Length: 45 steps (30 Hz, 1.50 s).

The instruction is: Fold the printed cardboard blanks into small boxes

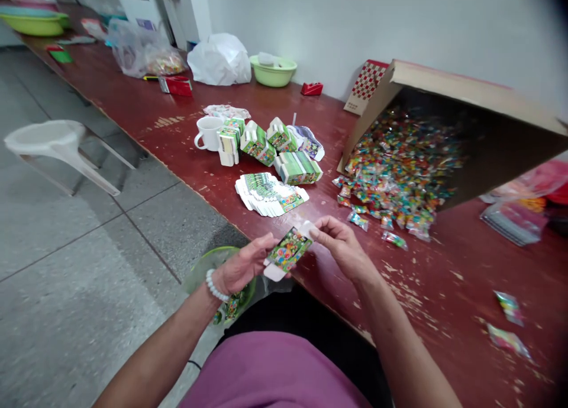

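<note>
A small printed carton, green with colourful pictures and white flaps, is held between both hands just over the table's near edge. My left hand, with a pale bead bracelet at the wrist, grips its lower left side. The fingers of my right hand pinch the white flap at its upper right end. Beyond them a fan of flat cartons lies spread on the table. Behind that fan are banded stacks of cartons. To the right, wrapped candies spill from a tipped cardboard box.
A white mug stands beside the stacks. Farther back are a green basin, a white bag and a red box. Below the table edge, a green tub holds more cartons. A white stool stands on the left.
</note>
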Available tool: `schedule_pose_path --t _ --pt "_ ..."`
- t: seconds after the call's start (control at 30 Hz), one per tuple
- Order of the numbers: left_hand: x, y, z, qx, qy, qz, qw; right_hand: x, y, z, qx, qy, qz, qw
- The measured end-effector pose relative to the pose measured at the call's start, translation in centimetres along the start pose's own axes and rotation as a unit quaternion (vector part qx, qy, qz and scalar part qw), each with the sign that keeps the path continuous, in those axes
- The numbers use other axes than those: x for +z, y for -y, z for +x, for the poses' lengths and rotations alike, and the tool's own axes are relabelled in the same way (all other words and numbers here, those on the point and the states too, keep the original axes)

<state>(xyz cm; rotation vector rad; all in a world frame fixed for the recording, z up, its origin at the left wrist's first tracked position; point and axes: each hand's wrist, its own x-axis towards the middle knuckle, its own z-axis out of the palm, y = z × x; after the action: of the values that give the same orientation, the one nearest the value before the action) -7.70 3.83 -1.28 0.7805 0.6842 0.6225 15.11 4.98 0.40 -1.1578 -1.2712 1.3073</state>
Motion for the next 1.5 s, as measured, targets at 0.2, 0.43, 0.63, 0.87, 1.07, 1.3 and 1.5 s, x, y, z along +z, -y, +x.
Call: schedule_pose_path --t 0.2,0.43,0.63,0.87,1.07,1.3,1.5 --pt "0.7 1.9 2.1 -0.094 0.184 -0.112 0.972 -0.6 -0.3 -1.8 -0.012 0.025 0.028 0.999" --pt "2.2 2.5 2.7 -0.134 0.149 -0.084 0.976 -2.1 -0.4 -3.2 -0.04 0.049 0.074 0.995" --pt "2.9 1.0 4.7 0.074 -0.12 0.36 0.922 -3.6 -1.8 -3.9 -0.047 -0.072 0.086 0.993" --pt "1.9 -1.6 6.8 0.204 -0.309 0.482 0.794 -4.9 -2.8 -4.8 -0.002 -0.154 0.105 0.982" --pt "3.3 -1.2 4.7 -0.025 0.118 0.27 0.955 -3.1 -1.1 -5.2 0.005 -0.115 0.095 0.989" --pt "4.0 2.4 3.7 -0.175 0.326 -0.008 0.929 -1.2 0.9 -6.3 0.038 -0.005 0.117 0.992" --pt "4.6 2.0 2.8 -0.163 0.301 -0.005 0.939 -0.7 2.0 -6.6 0.038 -0.011 0.146 0.988"
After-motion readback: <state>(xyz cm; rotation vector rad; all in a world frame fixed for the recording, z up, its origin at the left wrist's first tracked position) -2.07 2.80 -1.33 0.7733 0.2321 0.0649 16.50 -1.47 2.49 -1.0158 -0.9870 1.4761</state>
